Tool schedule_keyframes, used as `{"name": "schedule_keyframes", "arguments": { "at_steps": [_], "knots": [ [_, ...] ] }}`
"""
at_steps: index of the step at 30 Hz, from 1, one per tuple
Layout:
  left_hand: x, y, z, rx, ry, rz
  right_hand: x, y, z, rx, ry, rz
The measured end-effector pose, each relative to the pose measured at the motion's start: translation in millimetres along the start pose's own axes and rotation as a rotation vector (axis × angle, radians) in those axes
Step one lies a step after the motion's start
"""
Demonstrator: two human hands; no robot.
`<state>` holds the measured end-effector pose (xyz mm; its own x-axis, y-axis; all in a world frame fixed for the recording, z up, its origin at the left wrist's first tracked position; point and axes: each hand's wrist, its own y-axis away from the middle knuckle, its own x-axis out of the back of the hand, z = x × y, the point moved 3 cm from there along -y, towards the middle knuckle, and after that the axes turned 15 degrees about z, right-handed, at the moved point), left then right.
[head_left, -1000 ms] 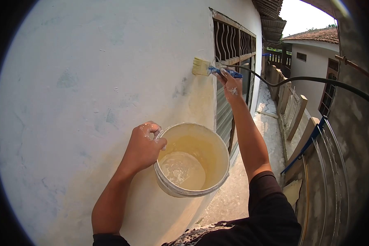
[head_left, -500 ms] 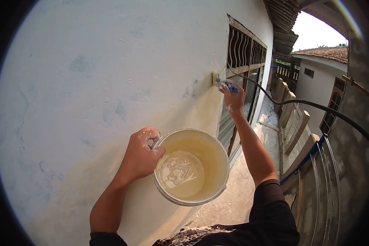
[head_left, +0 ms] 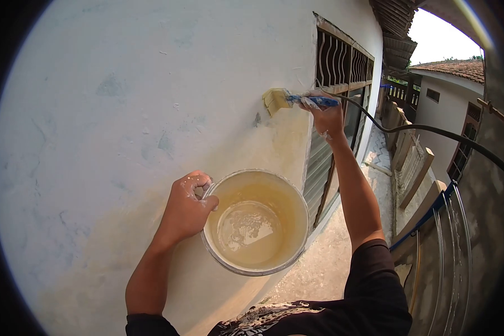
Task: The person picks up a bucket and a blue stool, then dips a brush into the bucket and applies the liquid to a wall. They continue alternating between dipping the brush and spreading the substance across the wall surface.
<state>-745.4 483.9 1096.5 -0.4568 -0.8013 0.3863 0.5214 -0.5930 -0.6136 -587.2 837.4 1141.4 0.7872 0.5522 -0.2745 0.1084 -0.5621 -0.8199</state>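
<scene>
My left hand (head_left: 190,203), spotted with paint, is closed on the rim of a bucket (head_left: 301,235). Cream-coloured paint (head_left: 249,231) lies in the bottom, and the inner wall is coated with it. My right hand (head_left: 326,119) grips the blue handle of a wide paintbrush (head_left: 276,101). Its cream-loaded bristles press against the white wall (head_left: 112,145), just left of the barred window. Wet cream paint covers the wall below and around the brush, while patchy grey-blue marks show further left.
A window with wavy bars (head_left: 335,60) is set in the wall on the right. A dark hose (head_left: 425,127) runs across from the window to the right edge. Fence posts (head_left: 418,178) line the narrow paved path (head_left: 375,173), with a tiled-roof house (head_left: 445,95) beyond.
The brush has moved left along the wall from near the window frame, and its bristles now lie flatter. Fresh cream paint covers part of the grey patch there. The bucket has shifted slightly left and up.
</scene>
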Motion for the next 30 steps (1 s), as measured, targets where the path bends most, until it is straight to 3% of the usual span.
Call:
{"name": "schedule_keyframes", "arguments": {
  "at_steps": [2, 3, 4, 6, 7, 10, 13, 15, 16, 22, 24, 26, 28, 30],
  "knots": [
    [2.3, 4.6, -1.5, 0.020, 0.028, 0.009, 14.2, -13.3, 5.0, 0.291, 0.246, 0.272],
    [4.0, 6.8, 0.9, 0.025, 0.019, 0.014, 19.4, -20.3, 15.4, 0.306, 0.187, 0.362],
    [5.0, 7.7, 5.2, 0.032, 0.022, 0.006, 14.3, -17.2, 15.9, 0.304, 0.176, 0.359],
    [7.5, 7.4, 8.6, 0.043, 0.021, 0.015, -4.3, 3.9, 0.7, 0.557, 0.263, 0.312],
    [8.7, 8.2, 6.2, 0.016, -0.015, 0.002, -22.8, 24.9, -24.8, 0.611, 0.417, 0.157],
    [17.4, 17.3, 2.5, 0.005, -0.067, 0.015, -52.9, 76.6, -59.2, 0.739, 0.492, -0.033],
    [33.2, 36.4, 5.7, 0.047, -0.077, 0.049, -63.6, 103.8, -84.4, 0.652, 0.375, -0.160],
    [48.5, 53.2, 6.4, 0.111, -0.083, 0.077, -65.0, 112.7, -91.9, 0.458, 0.130, -0.236],
    [57.0, 61.4, 7.6, 0.130, -0.103, 0.090, -67.5, 121.1, -93.9, 0.254, -0.042, -0.221],
    [91.4, 135.9, 13.0, 0.358, -0.176, 0.248, -98.4, 163.5, -97.5, -0.070, -0.343, -0.378],
    [103.8, 166.4, 11.4, 0.418, -0.245, 0.349, -114.9, 182.6, -94.6, -0.003, -0.361, -0.482],
    [114.1, 196.4, 11.3, 0.483, -0.328, 0.424, -133.9, 204.7, -89.2, -0.093, -0.441, -0.532],
    [126.2, 225.5, 10.2, 0.528, -0.421, 0.508, -158.7, 223.1, -88.9, -0.020, -0.483, -0.751],
    [136.4, 257.6, 10.8, 0.480, -0.527, 0.635, -182.1, 251.9, -82.2, -0.154, -0.605, -0.814]
  ]
}}
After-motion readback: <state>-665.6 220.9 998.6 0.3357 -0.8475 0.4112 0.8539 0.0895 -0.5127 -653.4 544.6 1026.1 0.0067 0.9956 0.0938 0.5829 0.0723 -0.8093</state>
